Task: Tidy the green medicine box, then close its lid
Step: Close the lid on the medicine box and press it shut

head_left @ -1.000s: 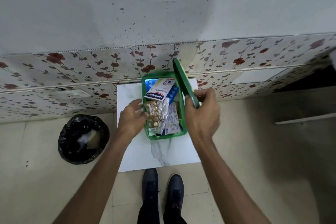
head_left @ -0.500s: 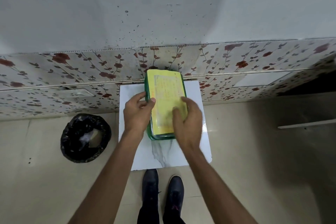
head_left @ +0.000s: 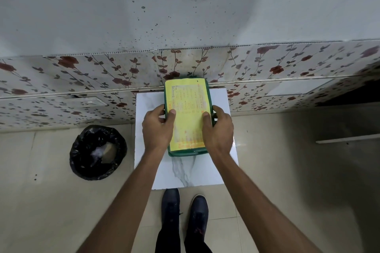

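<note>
The green medicine box (head_left: 186, 153) stands on a small white marble-patterned table (head_left: 185, 174), pushed against the wall. Its lid (head_left: 188, 109), covered by a yellow printed label, lies flat on top, so the contents are hidden. My left hand (head_left: 158, 127) clasps the box's left side with the thumb pressed on the lid. My right hand (head_left: 218, 129) clasps the right side in the same way, thumb on the lid's right edge.
A bin lined with a black bag (head_left: 97, 152) stands on the tiled floor to the left of the table. A wall with floral panels (head_left: 82, 80) rises right behind the box. My two dark shoes (head_left: 185, 209) are at the table's near edge.
The lid, held upright by my right hand a second ago, has come down flat on the box. Both hands have shifted to grip the box's two sides.
</note>
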